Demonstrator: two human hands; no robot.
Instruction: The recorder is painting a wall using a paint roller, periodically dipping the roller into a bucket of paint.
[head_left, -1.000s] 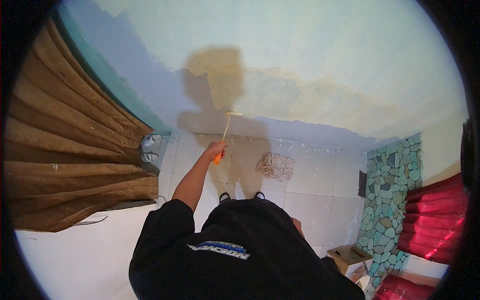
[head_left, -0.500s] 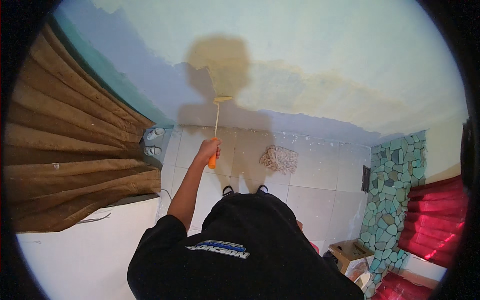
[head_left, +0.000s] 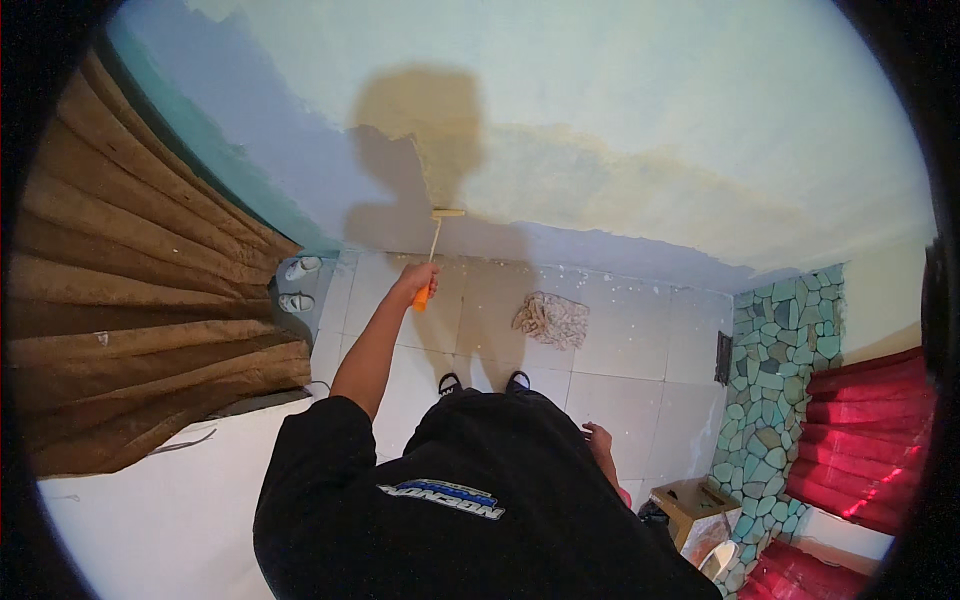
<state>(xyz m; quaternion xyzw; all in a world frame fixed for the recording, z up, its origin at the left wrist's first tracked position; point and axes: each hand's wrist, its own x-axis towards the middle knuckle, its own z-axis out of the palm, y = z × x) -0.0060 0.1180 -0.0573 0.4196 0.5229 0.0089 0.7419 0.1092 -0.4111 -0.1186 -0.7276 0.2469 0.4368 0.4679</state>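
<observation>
A paint roller is in my left hand, whose fingers wrap round its orange handle. The roller's pale yellow head is at the lower part of the wall, where a yellowish painted band borders lilac paint; my shadow falls over that spot. My right hand hangs beside my right hip with its fingers loosely apart and nothing visible in them. A crumpled patterned cloth lies on the floor tiles ahead of my sandalled feet.
A brown curtain hangs at left, with white sandals by its edge. On the right are green stone cladding, red curtains and a cardboard box beside other items. White flecks dot the tiled floor.
The roller in my left hand went up the wall, then slightly down, ending a little higher and further left than a second ago. My right hand has come further into view.
</observation>
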